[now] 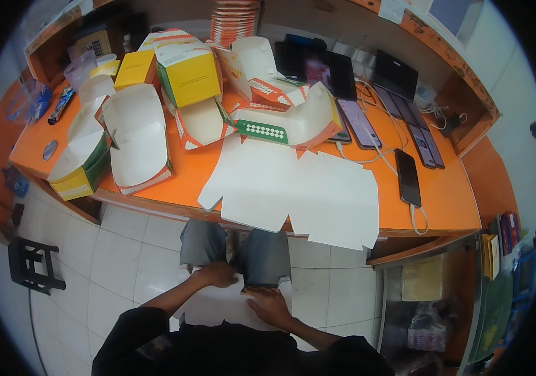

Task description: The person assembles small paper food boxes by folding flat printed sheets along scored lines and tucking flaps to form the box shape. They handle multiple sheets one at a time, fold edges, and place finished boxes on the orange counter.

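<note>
- In the head view, we look down on an orange tabletop [186, 182], its edges bent by the lens, with a raised wooden rim [453, 47] curving round its far side.
- Our left hand [218, 274] lies bent over the far part of a white card sheet [221, 306] on our lap; its fingertips are hidden, so we cannot tell how firmly it holds.
- Our right hand [270, 305] rests on the same sheet, partly spread, thumb apart from the fingers; we cannot tell whether it grips the card.
- The sheet lies across our jeans [262, 250], below the tabletop's near edge.
- Directly ahead, flat white card blanks [287, 188] lie overlapping, jutting past that edge.
- Left of them stand open boxes [136, 128] with white insides and red, green and yellow outer walls; behind, a yellow-sided box [193, 81] sits on top of others.
- At the far side rises a tall red-and-white stack [233, 24].
- On the right we see several phones [408, 177], white cables [378, 150] and a dark tablet [395, 74].
- Pale tiles cover the floor [124, 250]; a black stool [36, 264] stands at left.
- Under the tabletop's right end, a shelf [396, 313] holds a yellowish container [423, 277] and a plastic-wrapped pack [428, 329].
</note>
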`<move>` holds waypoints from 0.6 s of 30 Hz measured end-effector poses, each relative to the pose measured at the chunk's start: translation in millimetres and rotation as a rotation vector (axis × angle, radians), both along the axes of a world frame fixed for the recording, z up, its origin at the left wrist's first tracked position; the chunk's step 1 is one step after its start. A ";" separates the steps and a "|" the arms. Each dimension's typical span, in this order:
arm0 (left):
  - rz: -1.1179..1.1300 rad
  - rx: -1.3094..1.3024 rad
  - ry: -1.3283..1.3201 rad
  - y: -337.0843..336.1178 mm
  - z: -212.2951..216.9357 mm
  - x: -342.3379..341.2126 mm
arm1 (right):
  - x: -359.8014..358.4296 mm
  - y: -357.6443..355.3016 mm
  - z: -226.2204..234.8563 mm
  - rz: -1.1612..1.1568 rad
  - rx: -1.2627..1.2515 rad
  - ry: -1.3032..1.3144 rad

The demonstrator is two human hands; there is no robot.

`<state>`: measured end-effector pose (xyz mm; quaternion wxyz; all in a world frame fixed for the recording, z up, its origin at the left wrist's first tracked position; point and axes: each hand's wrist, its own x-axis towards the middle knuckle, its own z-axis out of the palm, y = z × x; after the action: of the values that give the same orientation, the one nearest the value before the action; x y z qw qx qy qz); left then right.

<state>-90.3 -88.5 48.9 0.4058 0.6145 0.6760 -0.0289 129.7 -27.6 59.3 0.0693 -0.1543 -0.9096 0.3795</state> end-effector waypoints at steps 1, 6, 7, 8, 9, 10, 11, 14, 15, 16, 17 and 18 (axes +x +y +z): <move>-0.024 -0.033 -0.022 5.2 -5.0 -1.3 | -0.8 5.2 5.2 0.030 -0.043 0.023; 0.045 0.028 -0.170 6.9 -13.0 1.7 | -7.6 39.2 31.4 0.068 -0.205 -0.260; 0.053 0.048 -0.148 6.1 -9.7 1.5 | -13.1 47.4 33.3 0.062 -0.242 -0.285; 0.042 0.082 -0.151 5.6 -5.3 1.7 | -19.8 54.0 33.4 0.064 -0.281 -0.290; 0.038 0.085 -0.139 2.6 0.6 1.7 | -30.2 62.4 31.6 0.090 -0.360 -0.342; 0.039 0.092 -0.137 -0.9 6.8 1.9 | -38.2 63.2 28.3 0.090 -0.355 -0.324; 0.095 0.131 -0.119 -6.0 13.0 2.3 | -49.2 64.7 23.5 0.094 -0.364 -0.244; 0.278 0.274 -0.099 -22.0 22.7 8.4 | -68.4 58.4 8.5 0.188 -0.181 -0.129; 0.342 0.324 -0.095 -28.6 21.7 13.8 | -72.1 54.9 4.2 0.215 -0.189 -0.199; 0.407 0.398 -0.097 -36.0 18.4 20.7 | -73.7 51.1 0.6 0.248 -0.198 -0.269; 0.451 0.563 -0.029 -43.8 13.5 29.7 | -74.8 47.1 -2.4 0.270 -0.264 -0.334; 0.411 0.644 0.071 -51.3 7.7 36.6 | -73.3 43.2 -4.7 0.315 -0.219 -0.353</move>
<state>-53.7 -139.9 56.5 0.1655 0.5608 0.7732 0.2456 56.4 15.6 54.6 -0.1676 -0.0812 -0.8740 0.4489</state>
